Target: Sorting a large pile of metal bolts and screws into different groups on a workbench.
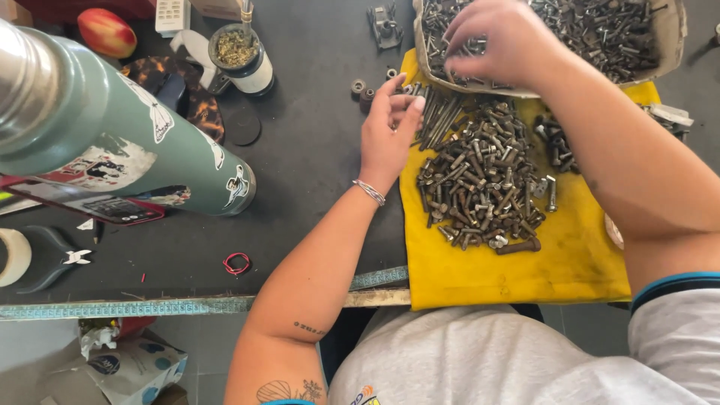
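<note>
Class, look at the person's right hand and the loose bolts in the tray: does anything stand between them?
Nothing visible does. The right hand already rests in the tray with its fingers on the loose bolts. The left hand lies apart, at the yellow cloth's edge.

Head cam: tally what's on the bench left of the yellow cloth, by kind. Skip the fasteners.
Green flask: 1
Apple: 1
Cup of herb with a metal straw: 1
Phone: 1
Tape roll: 1
Red ring: 1
Total: 6
The left hand rests at the cloth edge; the right hand reaches into the tray.
</note>
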